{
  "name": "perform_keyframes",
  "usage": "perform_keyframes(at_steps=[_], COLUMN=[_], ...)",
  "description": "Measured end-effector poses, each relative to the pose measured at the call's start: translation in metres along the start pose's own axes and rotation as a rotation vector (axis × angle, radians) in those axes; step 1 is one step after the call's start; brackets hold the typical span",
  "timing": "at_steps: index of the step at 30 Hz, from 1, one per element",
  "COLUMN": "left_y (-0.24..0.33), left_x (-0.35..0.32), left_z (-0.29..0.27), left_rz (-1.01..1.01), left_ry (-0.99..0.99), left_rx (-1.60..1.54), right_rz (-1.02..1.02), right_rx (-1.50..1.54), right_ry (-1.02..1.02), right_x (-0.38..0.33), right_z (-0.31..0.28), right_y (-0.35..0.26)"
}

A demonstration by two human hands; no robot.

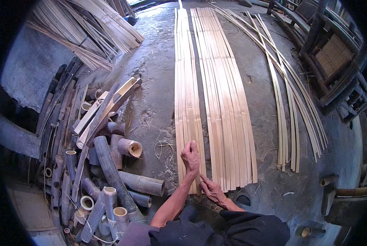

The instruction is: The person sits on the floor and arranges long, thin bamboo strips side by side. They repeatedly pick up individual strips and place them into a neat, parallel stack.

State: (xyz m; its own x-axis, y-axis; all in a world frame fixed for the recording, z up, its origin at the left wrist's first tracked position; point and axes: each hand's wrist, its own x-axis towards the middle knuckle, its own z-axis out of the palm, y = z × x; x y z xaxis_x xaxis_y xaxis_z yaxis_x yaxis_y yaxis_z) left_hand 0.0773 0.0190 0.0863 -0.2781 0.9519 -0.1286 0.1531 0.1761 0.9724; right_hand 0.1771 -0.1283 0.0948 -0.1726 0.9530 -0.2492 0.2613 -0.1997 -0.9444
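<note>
Long, pale bamboo strips lie side by side on the floor in two bands, a narrower left band (186,90) and a wider right band (228,123). My left hand (191,156) is closed over the near part of the left band, its fingers pinching a bamboo strip (193,123). Closer to my body, my right hand (213,191) is also closed, its fingers at the near end of the same band, by the gap between the two. My fingers hide exactly where each grip meets the strip.
Cut bamboo tubes (130,147) and dark poles are heaped at the left. A bundle of split bamboo (89,28) leans at the far left. Loose crossing strips (288,102) lie to the right. Beyond them stands a dark wooden chair (335,57) with a woven panel.
</note>
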Motion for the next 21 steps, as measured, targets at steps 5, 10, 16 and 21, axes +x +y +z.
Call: perform_keyframes(at_steps=[5, 10, 16, 21], left_y=[-0.039, -0.057, -0.036, -0.025], left_x=[-0.007, -0.012, -0.020, -0.025], left_z=[0.023, 0.029, 0.032, 0.032], left_rz=[0.018, 0.021, -0.142, 0.037], left_ry=[-0.013, -0.121, -0.175, -0.082], left_rx=[0.114, 0.158, 0.043, 0.031], right_rz=[0.134, 0.227, 0.272, 0.219], right_rx=[0.120, 0.116, 0.059, 0.019], right_ry=[0.022, 0.029, 0.062, 0.086], right_x=[-0.002, -0.004, -0.006, 0.000], right_z=[0.008, 0.004, 0.002, 0.006], right_y=[0.017, 0.023, 0.024, 0.048])
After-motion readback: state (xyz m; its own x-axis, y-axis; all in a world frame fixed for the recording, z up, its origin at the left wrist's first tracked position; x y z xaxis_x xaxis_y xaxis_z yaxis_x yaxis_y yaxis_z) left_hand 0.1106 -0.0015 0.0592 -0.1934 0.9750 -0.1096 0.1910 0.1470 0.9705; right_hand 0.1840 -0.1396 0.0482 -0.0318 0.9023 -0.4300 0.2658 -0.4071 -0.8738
